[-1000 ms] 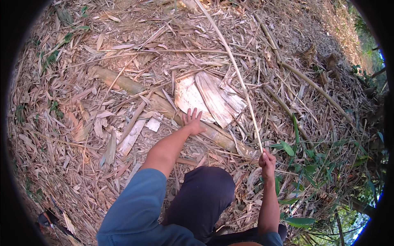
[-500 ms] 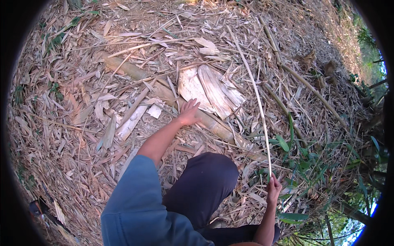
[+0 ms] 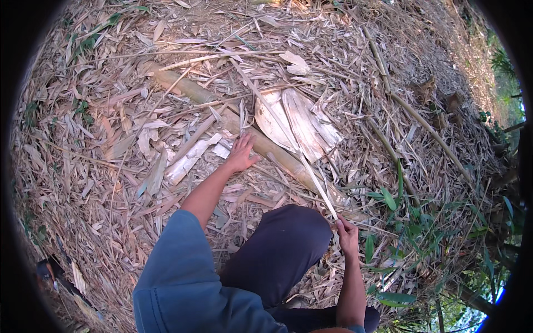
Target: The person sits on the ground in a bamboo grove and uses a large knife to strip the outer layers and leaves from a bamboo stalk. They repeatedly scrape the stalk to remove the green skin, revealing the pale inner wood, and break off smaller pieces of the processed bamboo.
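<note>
My right hand (image 3: 348, 236), low on the right beside my knee, is closed round the near end of a long thin pale stick (image 3: 316, 180). That stick slants up and to the left, passing over a thick bamboo pole (image 3: 282, 161) and large whitish dry sheaths (image 3: 308, 125). Left of it, my left hand (image 3: 241, 154) lies palm down with fingers stretched out at the near edge of the pole. Whether it presses on the pole or only on the litter beside it, I cannot tell. Leaves partly cover the pole.
Dry bamboo leaves (image 3: 100, 194) cover the ground. Two thinner poles (image 3: 425, 123) lie to the right, near green shoots (image 3: 391, 200). A pale strip of sheath (image 3: 189, 161) lies left of my left hand. My bent knee (image 3: 288, 230) is between my arms. A dark object (image 3: 53, 269) sits at lower left.
My right hand has moved left and slightly up, swinging the stick's far end leftward across the pole and sheaths. My left hand has shifted slightly left and stays by the pole.
</note>
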Demonstrator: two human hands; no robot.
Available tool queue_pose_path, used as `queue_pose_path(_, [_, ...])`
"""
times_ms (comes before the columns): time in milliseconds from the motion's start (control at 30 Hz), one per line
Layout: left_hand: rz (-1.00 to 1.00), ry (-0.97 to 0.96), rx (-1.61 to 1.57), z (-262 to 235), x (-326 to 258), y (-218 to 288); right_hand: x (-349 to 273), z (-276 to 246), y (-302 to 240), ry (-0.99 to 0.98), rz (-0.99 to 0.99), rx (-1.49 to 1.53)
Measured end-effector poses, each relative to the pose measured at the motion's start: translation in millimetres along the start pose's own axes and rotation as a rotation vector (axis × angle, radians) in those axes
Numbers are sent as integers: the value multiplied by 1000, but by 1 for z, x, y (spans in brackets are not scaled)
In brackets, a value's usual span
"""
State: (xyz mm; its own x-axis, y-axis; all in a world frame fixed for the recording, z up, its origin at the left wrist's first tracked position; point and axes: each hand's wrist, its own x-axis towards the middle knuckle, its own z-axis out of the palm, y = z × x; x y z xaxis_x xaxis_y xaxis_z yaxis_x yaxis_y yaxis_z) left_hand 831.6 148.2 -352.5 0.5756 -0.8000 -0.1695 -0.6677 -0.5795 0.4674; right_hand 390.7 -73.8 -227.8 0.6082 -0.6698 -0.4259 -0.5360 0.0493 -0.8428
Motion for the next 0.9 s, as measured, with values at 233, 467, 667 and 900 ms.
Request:
queue_pose_path(233, [-55,-93,36,3,5,-1,27,31,2,-29,20,41])
queue_pose_path(467, [-54,-68,54,10,4,-7,70,98,-21,-27,104,-110])
queue_pose_path(667, [-58,-59,54,7,6,-6,86,138,-14,118,-53,-246])
queue_pose_path(900, [49,360,-163,-6,-29,21,7,71,35,193,-353,-313])
